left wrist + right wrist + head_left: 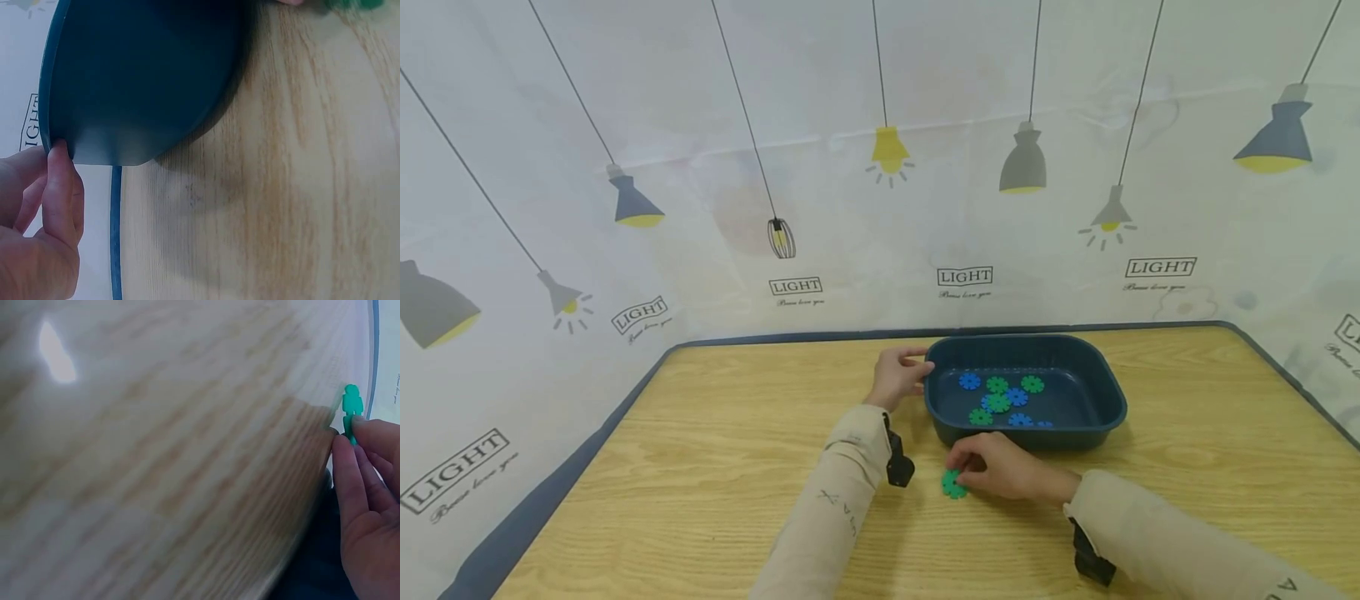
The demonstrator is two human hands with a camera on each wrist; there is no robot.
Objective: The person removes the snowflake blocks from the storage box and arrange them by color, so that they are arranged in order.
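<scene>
- Wood-grain tabletop [700, 458] below.
- My right hand [1006, 468] pinches a green disc [954, 486] on the near side of the dark blue tray [1060, 439]; a light edge grip should suffice.
- My left hand [895, 379] pinches the tray's left rim, which should steady it.
- Loose discs [997, 403] lie inside.

The counter [662, 467] shows pale wood grain under a smooth, glossy finish that throws back a bright patch of light. The dark basin [1060, 438] looks like smooth plastic with a soft sheen. The green disc [954, 485] near it seems to be plain plastic, rather matt. Both sleeves [827, 500] are soft, matt, creased cloth. The far backdrop [925, 217] looks like thin printed sheeting, lightly wrinkled.
</scene>
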